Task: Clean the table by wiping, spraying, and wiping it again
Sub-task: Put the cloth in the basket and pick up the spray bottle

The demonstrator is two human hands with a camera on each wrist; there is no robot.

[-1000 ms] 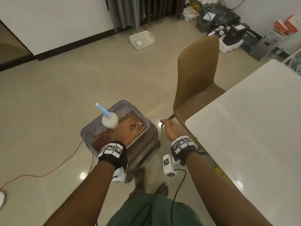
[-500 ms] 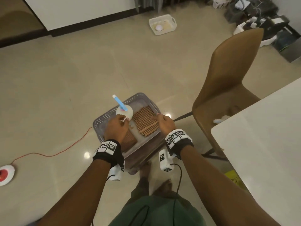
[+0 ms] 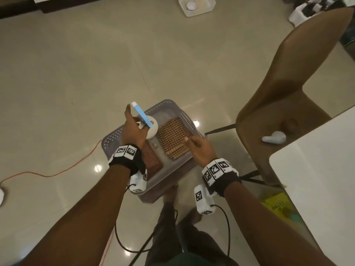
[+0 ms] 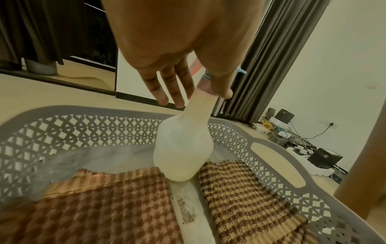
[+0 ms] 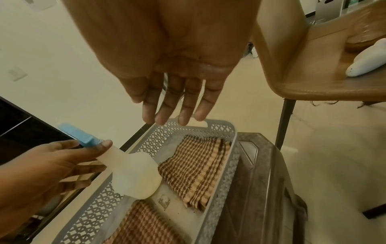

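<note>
A white spray bottle (image 3: pixel 151 129) with a blue nozzle (image 3: pixel 141 114) stands tilted in a grey plastic basket (image 3: pixel 113 139), its base on the basket floor between two folded brown checked cloths. My left hand (image 3: pixel 134 121) pinches the bottle's neck (image 4: pixel 200 105) between thumb and index finger, the other fingers straight. Over the right cloth (image 3: pixel 174 139) my right hand (image 3: pixel 189 141) hovers open, fingers straight and holding nothing (image 5: pixel 173 118). The left cloth (image 3: pixel 151 160) lies partly under my left wrist. The white table (image 3: pixel 317 179) is at the right edge.
The basket sits on a dark stool (image 5: pixel 261 181). A brown chair (image 3: pixel 278 93) stands between the basket and the table, with a small white object (image 3: pixel 273 140) on its seat. A red cable (image 3: pixel 57 173) runs across the floor at left. A white tub (image 3: pixel 196 5) sits far off.
My left hand left the cloth in the basket and took the bottle's neck. My right hand came from beside the basket to over the right cloth.
</note>
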